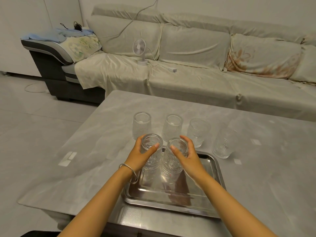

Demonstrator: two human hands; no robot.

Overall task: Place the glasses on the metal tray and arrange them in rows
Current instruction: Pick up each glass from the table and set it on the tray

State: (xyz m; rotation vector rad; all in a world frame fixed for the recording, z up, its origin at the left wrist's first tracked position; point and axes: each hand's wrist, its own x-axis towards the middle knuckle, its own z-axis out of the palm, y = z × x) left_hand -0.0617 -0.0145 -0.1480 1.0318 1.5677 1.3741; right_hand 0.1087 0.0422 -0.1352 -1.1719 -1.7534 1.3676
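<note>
Both hands grip ribbed glasses over the metal tray (212,170): left hand (142,155) one glass (152,151), right hand (188,156) another (174,159) (four wait on the table (85,151)).

Left hand (142,155) and right hand (187,155) curl in matching grips.

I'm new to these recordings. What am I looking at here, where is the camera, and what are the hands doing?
There is no machine: a person wears one camera on the head, looking down at bare hands. On the grey marble-look table lies a shiny rectangular metal tray. The left hand grips one clear ribbed drinking glass, the right hand another, both over the tray's far end. Four more clear ribbed glasses stand on the table beyond the tray. Behind is a cloth-covered sofa with a small white fan.
</note>
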